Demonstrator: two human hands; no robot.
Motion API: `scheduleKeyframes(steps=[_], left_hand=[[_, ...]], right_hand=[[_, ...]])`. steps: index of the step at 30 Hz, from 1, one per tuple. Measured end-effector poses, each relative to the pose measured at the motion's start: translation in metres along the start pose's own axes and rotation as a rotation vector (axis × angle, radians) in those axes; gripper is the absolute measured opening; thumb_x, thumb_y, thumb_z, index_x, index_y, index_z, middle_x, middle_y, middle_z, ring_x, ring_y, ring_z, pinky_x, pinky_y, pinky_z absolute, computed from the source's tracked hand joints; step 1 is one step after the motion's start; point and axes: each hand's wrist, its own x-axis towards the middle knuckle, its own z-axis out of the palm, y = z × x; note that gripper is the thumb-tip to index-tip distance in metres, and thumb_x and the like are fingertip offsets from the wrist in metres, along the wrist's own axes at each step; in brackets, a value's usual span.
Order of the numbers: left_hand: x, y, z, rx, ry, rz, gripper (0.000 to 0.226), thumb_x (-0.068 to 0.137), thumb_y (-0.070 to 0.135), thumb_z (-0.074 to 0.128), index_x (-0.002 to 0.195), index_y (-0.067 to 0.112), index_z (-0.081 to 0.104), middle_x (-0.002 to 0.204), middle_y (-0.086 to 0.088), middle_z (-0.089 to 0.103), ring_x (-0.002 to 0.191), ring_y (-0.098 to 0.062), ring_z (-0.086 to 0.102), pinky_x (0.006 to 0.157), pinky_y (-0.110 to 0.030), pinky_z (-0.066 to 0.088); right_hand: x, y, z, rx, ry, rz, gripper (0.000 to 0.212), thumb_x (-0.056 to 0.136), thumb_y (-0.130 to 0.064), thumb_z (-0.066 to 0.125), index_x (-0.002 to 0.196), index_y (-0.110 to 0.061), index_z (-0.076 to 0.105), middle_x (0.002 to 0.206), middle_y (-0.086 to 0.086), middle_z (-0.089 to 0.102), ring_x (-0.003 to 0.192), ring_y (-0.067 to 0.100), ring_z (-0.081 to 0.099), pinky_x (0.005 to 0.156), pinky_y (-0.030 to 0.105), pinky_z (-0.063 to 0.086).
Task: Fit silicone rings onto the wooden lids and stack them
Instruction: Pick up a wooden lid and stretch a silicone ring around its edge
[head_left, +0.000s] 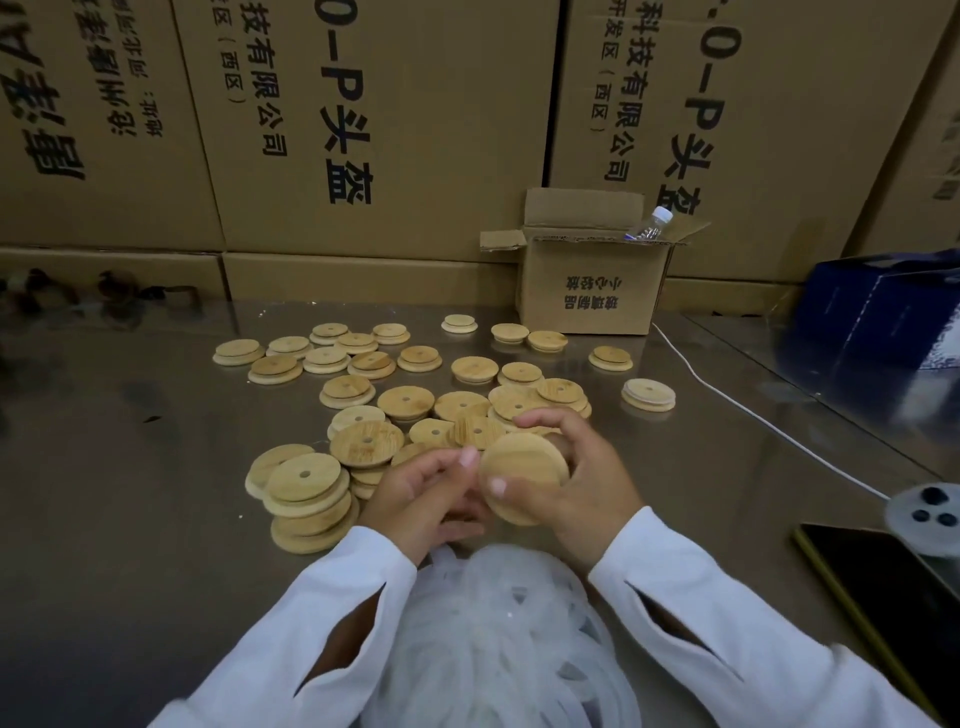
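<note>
One lid in hand, ring to be seated evenly

We hold one round pale wooden lid over the shiny steel desk, just above the heap of translucent white silicone rings at the near edge. Our right hand has its grip closed round the lid, with the fingers curled over the far rim and the thumb pressed on the face turned towards us. Our left hand sits just beside the lid's left rim with its fingers curled. Whether that grip pinches a ring we cannot tell, as none shows clearly between the fingers.

To do this step well, we judge it best to hold the lid firm in the right grip. We then catch the ring on the narrower step at one point and walk it round with the left thumb, so it lies flat and untwisted. Once fitted, the lid belongs on the leaning stack of wooden lids at our left, set square so the pile does not slide. Many loose wooden lids wait beyond.
</note>
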Motion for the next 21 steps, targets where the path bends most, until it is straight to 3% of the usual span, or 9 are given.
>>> scheduleKeyframes(steps=[4, 8, 10, 12, 14, 16, 19, 21], left_hand=[[-0.002, 0.0, -0.002, 0.085, -0.008, 0.125, 0.023, 0.067, 0.037, 0.075, 0.078, 0.017, 0.073, 0.073, -0.001, 0.071, 0.071, -0.016, 0.066, 0.062, -0.022, 0.051], [-0.001, 0.001, -0.004, 0.154, -0.007, 0.161, 0.017, 0.069, 0.035, 0.071, 0.072, 0.018, 0.072, 0.07, -0.001, 0.067, 0.067, -0.015, 0.062, 0.06, -0.022, 0.05], [0.002, 0.002, -0.004, 0.055, 0.046, 0.126, 0.016, 0.067, 0.035, 0.075, 0.068, 0.019, 0.071, 0.073, -0.003, 0.068, 0.072, -0.019, 0.065, 0.063, -0.031, 0.056], [0.005, 0.004, -0.004, -0.126, 0.138, 0.043, 0.014, 0.064, 0.031, 0.066, 0.064, 0.017, 0.069, 0.081, -0.009, 0.067, 0.08, -0.025, 0.066, 0.059, -0.04, 0.058], [0.007, 0.005, -0.005, -0.235, 0.225, -0.033, 0.015, 0.069, 0.026, 0.062, 0.068, 0.011, 0.066, 0.087, -0.012, 0.065, 0.084, -0.03, 0.064, 0.05, -0.042, 0.056], [0.007, 0.006, -0.004, -0.253, 0.259, -0.071, 0.016, 0.079, 0.023, 0.059, 0.072, 0.01, 0.064, 0.081, -0.01, 0.066, 0.076, -0.029, 0.065, 0.043, -0.037, 0.053], [0.005, 0.008, -0.002, -0.244, 0.212, -0.094, 0.02, 0.086, 0.026, 0.052, 0.082, 0.009, 0.061, 0.067, -0.005, 0.071, 0.058, -0.028, 0.069, 0.039, -0.033, 0.053], [0.004, 0.008, -0.001, -0.238, 0.158, -0.101, 0.023, 0.086, 0.029, 0.051, 0.089, 0.008, 0.059, 0.069, -0.007, 0.072, 0.059, -0.032, 0.069, 0.042, -0.032, 0.054]], right_hand=[[-0.008, -0.002, 0.006, -0.032, -0.035, -0.083, 0.05, 0.058, -0.009, 0.084, 0.092, -0.03, 0.056, 0.08, -0.004, 0.066, 0.07, 0.002, 0.061, 0.06, 0.016, 0.049], [-0.008, 0.01, 0.002, -0.047, -0.032, -0.07, 0.052, 0.061, -0.018, 0.084, 0.099, -0.032, 0.052, 0.076, -0.006, 0.064, 0.073, 0.006, 0.059, 0.066, 0.015, 0.046], [-0.007, 0.015, -0.006, -0.107, -0.066, -0.017, 0.033, 0.069, -0.02, 0.078, 0.093, -0.028, 0.056, 0.078, 0.003, 0.064, 0.072, 0.012, 0.057, 0.067, 0.021, 0.046], [-0.008, 0.018, -0.015, -0.241, -0.231, 0.046, 0.009, 0.075, -0.022, 0.072, 0.076, -0.025, 0.064, 0.073, 0.006, 0.062, 0.067, 0.013, 0.054, 0.067, 0.027, 0.046], [-0.009, 0.023, -0.022, -0.344, -0.382, 0.066, 0.014, 0.076, -0.023, 0.072, 0.065, -0.031, 0.065, 0.069, -0.006, 0.058, 0.06, 0.002, 0.048, 0.061, 0.018, 0.042], [-0.007, 0.024, -0.027, -0.389, -0.429, 0.067, 0.012, 0.074, -0.024, 0.073, 0.07, -0.033, 0.068, 0.072, -0.009, 0.055, 0.059, 0.0, 0.046, 0.06, 0.012, 0.038], [-0.004, 0.024, -0.03, -0.446, -0.466, 0.063, 0.011, 0.071, -0.024, 0.076, 0.076, -0.032, 0.071, 0.078, -0.01, 0.052, 0.061, 0.001, 0.047, 0.062, 0.011, 0.039], [-0.004, 0.024, -0.03, -0.446, -0.447, 0.072, 0.016, 0.069, -0.022, 0.078, 0.07, -0.034, 0.068, 0.077, -0.01, 0.053, 0.061, 0.002, 0.047, 0.063, 0.013, 0.041]])
